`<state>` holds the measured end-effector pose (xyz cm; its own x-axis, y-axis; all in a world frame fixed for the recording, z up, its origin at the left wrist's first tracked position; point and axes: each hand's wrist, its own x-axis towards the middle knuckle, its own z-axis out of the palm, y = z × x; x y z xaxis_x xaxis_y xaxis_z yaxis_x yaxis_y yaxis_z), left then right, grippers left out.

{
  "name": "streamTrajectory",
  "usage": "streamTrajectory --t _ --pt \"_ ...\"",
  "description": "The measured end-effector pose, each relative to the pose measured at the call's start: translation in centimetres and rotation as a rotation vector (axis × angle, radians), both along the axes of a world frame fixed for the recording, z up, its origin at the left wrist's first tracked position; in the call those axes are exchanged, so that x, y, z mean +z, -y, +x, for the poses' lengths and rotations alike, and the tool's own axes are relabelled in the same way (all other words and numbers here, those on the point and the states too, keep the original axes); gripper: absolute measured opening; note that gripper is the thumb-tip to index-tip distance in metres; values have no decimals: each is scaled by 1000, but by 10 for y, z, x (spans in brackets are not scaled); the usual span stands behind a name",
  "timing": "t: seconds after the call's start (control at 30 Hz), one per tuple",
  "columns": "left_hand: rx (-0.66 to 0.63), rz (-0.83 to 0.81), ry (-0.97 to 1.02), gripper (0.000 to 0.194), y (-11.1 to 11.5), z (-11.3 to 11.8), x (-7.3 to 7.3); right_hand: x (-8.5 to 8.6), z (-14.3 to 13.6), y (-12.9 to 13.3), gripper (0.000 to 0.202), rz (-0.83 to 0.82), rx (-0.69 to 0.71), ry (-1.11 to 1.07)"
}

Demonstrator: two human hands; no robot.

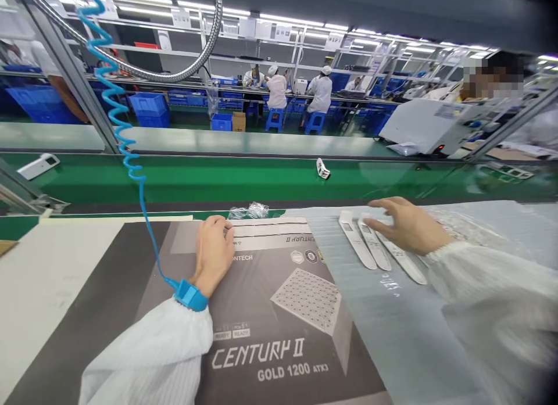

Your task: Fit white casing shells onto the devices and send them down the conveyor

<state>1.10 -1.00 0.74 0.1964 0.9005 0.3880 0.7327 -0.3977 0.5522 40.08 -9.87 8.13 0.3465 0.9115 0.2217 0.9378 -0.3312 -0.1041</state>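
My left hand point(214, 251) rests on a dark printed cardboard sheet point(279, 312) marked CENTURY II. Its fingers are curled in, and whatever they may hold is hidden. A blue wrist strap point(190, 294) with a coiled cord circles that wrist. To the right, my right hand point(407, 223) hovers with thumb and fingers apart and nothing between them. Below and beside it, several slim white plastic casings point(358, 239) with small window cutouts lie side by side on a pale foam sheet point(370, 323). The right hand partly covers some of them.
A green conveyor belt point(226, 181) runs across beyond the bench, carrying a small white device point(322, 168) and another white device point(38, 166) at left. Crumpled clear plastic point(258, 210) lies at the cardboard's far edge. A white machine point(429, 123) stands behind right, near a person.
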Motion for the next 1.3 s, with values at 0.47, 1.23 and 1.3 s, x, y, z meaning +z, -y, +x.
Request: streamTrajectory --t 0.47,1.23,1.3 --pt "0 7 20 8 7 6 -1 -86 -211 -50 20 319 479 -102" --pt "52 -35 -27 8 9 6 1 -91 -196 -46 18 342 564 -235" --pt "57 -41 -31 8 10 6 3 -92 -195 -46 17 350 571 -231"
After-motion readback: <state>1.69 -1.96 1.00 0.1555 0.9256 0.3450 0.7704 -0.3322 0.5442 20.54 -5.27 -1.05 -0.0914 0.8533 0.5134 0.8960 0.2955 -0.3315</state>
